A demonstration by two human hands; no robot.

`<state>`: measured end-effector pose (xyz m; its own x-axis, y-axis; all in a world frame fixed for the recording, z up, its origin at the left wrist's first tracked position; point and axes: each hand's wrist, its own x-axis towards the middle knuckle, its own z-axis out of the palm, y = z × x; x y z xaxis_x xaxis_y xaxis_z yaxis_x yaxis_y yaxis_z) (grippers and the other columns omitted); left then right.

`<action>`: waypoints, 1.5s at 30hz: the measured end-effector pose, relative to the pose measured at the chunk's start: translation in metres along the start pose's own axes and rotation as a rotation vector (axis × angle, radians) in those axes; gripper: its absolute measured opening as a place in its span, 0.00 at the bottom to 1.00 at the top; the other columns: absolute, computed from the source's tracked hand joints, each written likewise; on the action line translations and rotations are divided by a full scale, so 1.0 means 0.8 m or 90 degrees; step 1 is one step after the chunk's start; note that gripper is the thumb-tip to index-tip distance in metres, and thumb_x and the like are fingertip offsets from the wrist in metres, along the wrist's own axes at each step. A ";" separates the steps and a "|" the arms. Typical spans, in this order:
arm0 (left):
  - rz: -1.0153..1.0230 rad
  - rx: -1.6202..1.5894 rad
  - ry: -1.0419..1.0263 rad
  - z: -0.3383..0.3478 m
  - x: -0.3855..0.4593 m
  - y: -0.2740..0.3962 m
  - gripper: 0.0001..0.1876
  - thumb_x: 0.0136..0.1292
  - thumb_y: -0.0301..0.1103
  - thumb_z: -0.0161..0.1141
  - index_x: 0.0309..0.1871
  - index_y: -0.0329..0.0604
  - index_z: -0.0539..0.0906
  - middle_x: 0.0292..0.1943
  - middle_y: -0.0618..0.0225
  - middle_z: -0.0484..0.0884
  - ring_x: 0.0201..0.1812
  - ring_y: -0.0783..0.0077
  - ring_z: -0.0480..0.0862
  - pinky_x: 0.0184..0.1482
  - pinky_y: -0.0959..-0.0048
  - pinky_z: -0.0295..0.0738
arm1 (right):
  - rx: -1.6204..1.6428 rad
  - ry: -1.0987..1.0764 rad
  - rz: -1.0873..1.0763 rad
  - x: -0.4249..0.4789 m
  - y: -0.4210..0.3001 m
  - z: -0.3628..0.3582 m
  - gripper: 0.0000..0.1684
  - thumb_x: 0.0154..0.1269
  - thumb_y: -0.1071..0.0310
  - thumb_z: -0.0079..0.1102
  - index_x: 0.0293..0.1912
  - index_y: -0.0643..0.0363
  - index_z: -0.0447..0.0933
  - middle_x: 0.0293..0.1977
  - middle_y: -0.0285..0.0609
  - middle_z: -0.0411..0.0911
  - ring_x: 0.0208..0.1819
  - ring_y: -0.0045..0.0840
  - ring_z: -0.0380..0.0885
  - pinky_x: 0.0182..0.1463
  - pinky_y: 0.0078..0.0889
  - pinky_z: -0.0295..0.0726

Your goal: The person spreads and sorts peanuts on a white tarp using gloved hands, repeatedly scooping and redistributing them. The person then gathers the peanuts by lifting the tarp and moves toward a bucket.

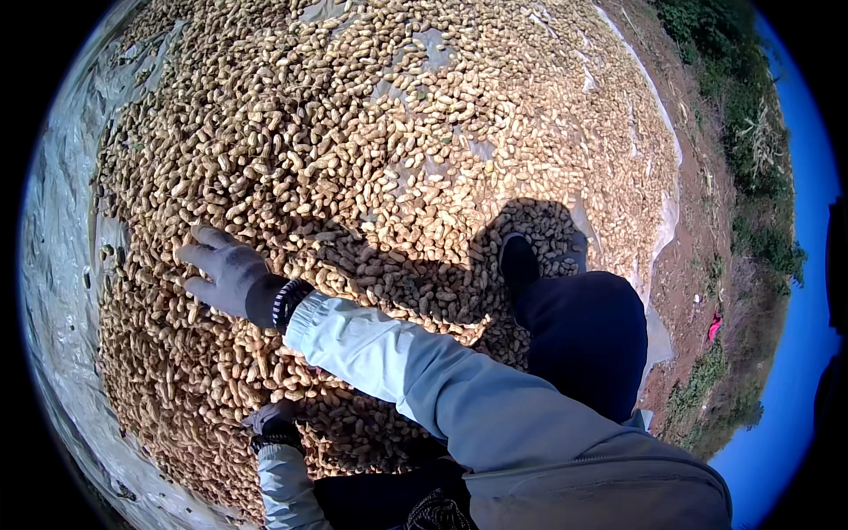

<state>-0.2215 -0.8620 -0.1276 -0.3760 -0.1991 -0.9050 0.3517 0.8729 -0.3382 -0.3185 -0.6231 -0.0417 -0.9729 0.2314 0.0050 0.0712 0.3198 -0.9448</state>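
My right hand (224,270), in a grey work glove with a dark cuff, reaches across a wide spread of unshelled peanuts (344,152). Its fingers are apart, palm down over the pods, and nothing shows in its grasp. Closer to my body, my left hand (273,419) is down among the peanuts, also gloved. Its fingers are partly hidden and shaded, so I cannot see whether it holds any pods. A dark patterned band circles the right wrist, below a pale jacket sleeve (371,351).
Plastic sheeting (63,218) lies under the peanuts, bare along the left side. My bent knee (583,331) and dark shoe (519,258) are on the right, among the pods. Past the sheet's right edge run brown soil (702,192) and green bushes (748,132).
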 end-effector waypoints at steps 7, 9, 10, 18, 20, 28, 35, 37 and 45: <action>0.034 0.048 0.019 0.012 0.010 -0.009 0.27 0.65 0.59 0.55 0.64 0.63 0.82 0.64 0.64 0.81 0.69 0.55 0.76 0.71 0.27 0.47 | -0.864 0.146 0.546 -0.213 0.168 -0.390 0.28 0.70 0.47 0.54 0.65 0.46 0.75 0.67 0.61 0.63 0.69 0.58 0.58 0.68 0.60 0.65; 0.015 0.033 0.052 0.008 0.006 -0.007 0.27 0.66 0.59 0.52 0.63 0.62 0.82 0.62 0.64 0.83 0.68 0.56 0.77 0.70 0.27 0.48 | -0.711 0.336 0.524 -0.240 0.200 -0.337 0.30 0.68 0.44 0.57 0.64 0.46 0.75 0.67 0.57 0.64 0.69 0.54 0.60 0.70 0.54 0.64; 0.027 0.003 0.063 0.007 0.002 -0.006 0.26 0.67 0.58 0.50 0.63 0.62 0.82 0.61 0.64 0.84 0.66 0.56 0.78 0.71 0.28 0.46 | -0.598 0.388 0.457 -0.248 0.203 -0.305 0.32 0.67 0.42 0.58 0.64 0.46 0.76 0.68 0.55 0.64 0.69 0.53 0.61 0.71 0.51 0.64; 0.045 0.038 0.041 -0.010 -0.020 0.001 0.22 0.71 0.52 0.47 0.64 0.64 0.81 0.64 0.67 0.82 0.69 0.56 0.75 0.70 0.22 0.43 | -0.269 0.265 0.336 -0.174 0.128 -0.070 0.30 0.66 0.45 0.57 0.67 0.36 0.73 0.68 0.56 0.67 0.66 0.58 0.67 0.70 0.54 0.67; 0.020 0.058 0.008 -0.008 -0.011 0.001 0.23 0.71 0.54 0.50 0.67 0.67 0.78 0.67 0.70 0.78 0.71 0.57 0.73 0.70 0.22 0.44 | -0.090 0.209 0.330 -0.142 0.101 -0.024 0.34 0.64 0.43 0.60 0.67 0.43 0.73 0.68 0.54 0.66 0.64 0.52 0.71 0.67 0.45 0.72; 0.090 0.189 0.068 0.025 0.042 -0.014 0.33 0.66 0.64 0.55 0.72 0.67 0.74 0.73 0.74 0.71 0.74 0.55 0.69 0.70 0.23 0.47 | -0.042 0.129 0.122 -0.190 0.022 -0.026 0.38 0.66 0.53 0.65 0.72 0.50 0.65 0.73 0.57 0.57 0.72 0.52 0.61 0.73 0.46 0.64; 0.045 0.039 0.107 0.000 -0.003 -0.007 0.23 0.70 0.52 0.50 0.63 0.60 0.82 0.64 0.63 0.81 0.67 0.53 0.77 0.70 0.33 0.57 | -0.269 0.575 0.683 -0.425 0.175 -0.211 0.37 0.70 0.42 0.57 0.71 0.50 0.66 0.72 0.64 0.57 0.74 0.55 0.58 0.71 0.52 0.65; 0.062 0.059 0.096 -0.008 -0.017 -0.002 0.21 0.71 0.49 0.50 0.65 0.65 0.81 0.65 0.65 0.80 0.68 0.52 0.76 0.69 0.24 0.53 | -0.234 0.554 0.778 -0.412 0.184 -0.189 0.41 0.69 0.36 0.54 0.74 0.44 0.63 0.71 0.64 0.58 0.74 0.55 0.57 0.71 0.52 0.65; 0.095 0.037 0.131 0.024 0.028 -0.016 0.21 0.70 0.50 0.54 0.62 0.64 0.83 0.63 0.62 0.82 0.67 0.51 0.77 0.68 0.20 0.49 | -0.178 0.171 0.605 -0.263 0.067 -0.017 0.40 0.64 0.33 0.55 0.71 0.39 0.68 0.77 0.58 0.46 0.77 0.58 0.43 0.78 0.58 0.51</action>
<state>-0.2175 -0.8860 -0.1484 -0.4808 0.0310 -0.8763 0.4633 0.8575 -0.2239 -0.1071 -0.6417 -0.0890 -0.4083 0.6884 -0.5994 0.8689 0.0919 -0.4864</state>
